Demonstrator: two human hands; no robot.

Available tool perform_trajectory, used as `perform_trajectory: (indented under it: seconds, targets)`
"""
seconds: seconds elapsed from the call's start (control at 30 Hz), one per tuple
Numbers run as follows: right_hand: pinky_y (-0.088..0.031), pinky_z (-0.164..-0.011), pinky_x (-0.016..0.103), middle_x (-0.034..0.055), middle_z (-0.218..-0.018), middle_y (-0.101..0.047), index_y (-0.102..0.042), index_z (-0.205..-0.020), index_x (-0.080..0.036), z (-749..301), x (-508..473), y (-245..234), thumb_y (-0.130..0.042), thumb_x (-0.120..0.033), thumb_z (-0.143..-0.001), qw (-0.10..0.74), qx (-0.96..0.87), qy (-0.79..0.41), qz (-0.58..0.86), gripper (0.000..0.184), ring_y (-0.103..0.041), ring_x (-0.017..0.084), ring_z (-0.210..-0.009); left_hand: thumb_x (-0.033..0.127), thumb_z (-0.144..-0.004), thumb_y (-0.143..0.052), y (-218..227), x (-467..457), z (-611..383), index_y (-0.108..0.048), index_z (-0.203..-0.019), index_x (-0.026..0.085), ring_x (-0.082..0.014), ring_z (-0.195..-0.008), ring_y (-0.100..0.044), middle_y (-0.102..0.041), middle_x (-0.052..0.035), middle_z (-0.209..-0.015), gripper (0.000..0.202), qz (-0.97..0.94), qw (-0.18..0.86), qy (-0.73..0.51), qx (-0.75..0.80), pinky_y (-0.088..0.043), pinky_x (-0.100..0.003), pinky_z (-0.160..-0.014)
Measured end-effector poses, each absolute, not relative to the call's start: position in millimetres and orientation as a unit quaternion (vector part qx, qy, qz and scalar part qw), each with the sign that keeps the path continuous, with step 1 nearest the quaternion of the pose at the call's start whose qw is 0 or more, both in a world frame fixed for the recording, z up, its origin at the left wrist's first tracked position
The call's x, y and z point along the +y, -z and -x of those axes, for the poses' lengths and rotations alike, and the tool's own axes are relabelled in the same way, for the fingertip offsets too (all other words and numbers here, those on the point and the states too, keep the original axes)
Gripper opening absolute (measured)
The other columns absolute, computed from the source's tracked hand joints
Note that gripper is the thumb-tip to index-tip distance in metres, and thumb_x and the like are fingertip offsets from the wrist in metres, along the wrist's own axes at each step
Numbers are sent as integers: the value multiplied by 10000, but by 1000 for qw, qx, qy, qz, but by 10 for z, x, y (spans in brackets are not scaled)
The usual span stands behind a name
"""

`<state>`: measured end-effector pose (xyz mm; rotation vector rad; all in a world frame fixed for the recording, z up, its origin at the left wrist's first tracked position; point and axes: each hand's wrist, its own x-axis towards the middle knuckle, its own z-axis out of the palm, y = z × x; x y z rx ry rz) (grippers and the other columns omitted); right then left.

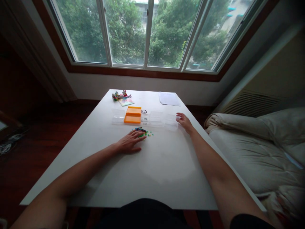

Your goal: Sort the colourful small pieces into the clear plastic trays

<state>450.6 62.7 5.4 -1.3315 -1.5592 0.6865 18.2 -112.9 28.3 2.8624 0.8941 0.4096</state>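
Note:
My left hand (pixel 130 142) lies palm down with its fingers spread. Its fingertips rest at a small heap of tiny coloured pieces (pixel 141 129), mostly blue, dark and green. A few green pieces lie loose to the right of the fingers. My right hand (pixel 185 122) is at the right edge of a clear plastic box (pixel 171 120), its fingers bent around that edge. Left of it stands another clear box (pixel 156 118). An open orange case (pixel 132 115) lies behind the heap, with a further clear box (pixel 118 116) on its left.
Small colourful figures (pixel 115 96) and a pastel-patterned card (pixel 126 101) are at the far left of the white table (pixel 152 171). White paper sheets (pixel 169 99) lie at the far right. A dark looped item (pixel 144 111) is beside the orange case. A pale sofa (pixel 252 146) stands right of the table.

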Motion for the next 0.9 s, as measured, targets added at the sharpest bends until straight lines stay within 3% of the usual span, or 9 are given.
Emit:
perform_trajectory:
  seconds: [0.1,0.2,0.27,0.4,0.5,0.77,0.9]
  targets:
    - [-552,-805,364,124,-1238,-587,-586,-1249,-202,-4444,400,-180,-622,-445,-814,497,-632,-139,578,500,-617,211,-955,480,-931,-558,-257,-1052,-214,-280,-1583,316,-305,-1515,-218,-274,-78,-1641,727,-938,43,-142,313,-165,-538,-1249]
    - [-528,-863,390,132,-1183,-581,-614,-1168,-193,-4292,78,-258,-440,-418,-950,503,-628,15,593,359,-591,223,-958,495,-942,-541,-218,-942,-268,-299,-1575,320,-312,-1497,-259,-286,-93,-1633,700,-926,44,-150,343,-206,-538,-1232]
    - [-491,-952,404,127,-1113,-605,-631,-1128,-192,-4177,-90,-266,-439,-390,-967,466,-677,47,567,319,-575,243,-1011,513,-939,-544,-184,-868,-304,-325,-1566,309,-319,-1472,-304,-302,-111,-1622,695,-918,46,-156,362,-246,-531,-1214]
    - [-471,-940,382,98,-1013,-655,-667,-1063,-195,-4011,-147,-198,-496,-324,-951,338,-773,-10,536,242,-583,235,-962,528,-945,-532,-131,-752,-378,-345,-1557,294,-310,-1425,-380,-340,-123,-1600,682,-917,52,-155,364,-306,-504,-1186]
    - [-463,-926,365,82,-1008,-674,-674,-1136,-206,-3953,-29,-107,-572,-308,-907,254,-804,-50,536,271,-584,232,-976,531,-945,-532,-123,-684,-435,-343,-1558,279,-302,-1401,-415,-372,-129,-1584,689,-920,57,-153,357,-333,-490,-1175]
    - [-459,-925,319,66,-1035,-672,-684,-1072,-193,-3922,238,-37,-557,-208,-869,238,-820,-59,517,240,-586,201,-976,531,-889,-631,-153,-517,-551,-455,-1499,287,-290,-1381,-442,-462,-113,-1522,680,-923,78,-169,338,-377,-460,-1160]
    - [-459,-933,333,68,-1032,-670,-659,-1130,-189,-3885,284,-66,-547,-171,-847,234,-828,-39,508,305,-581,215,-984,465,-952,-554,-164,-500,-590,-543,-1428,299,-250,-1325,-491,-544,-84,-1441,504,-928,81,-171,322,-416,-420,-1126]
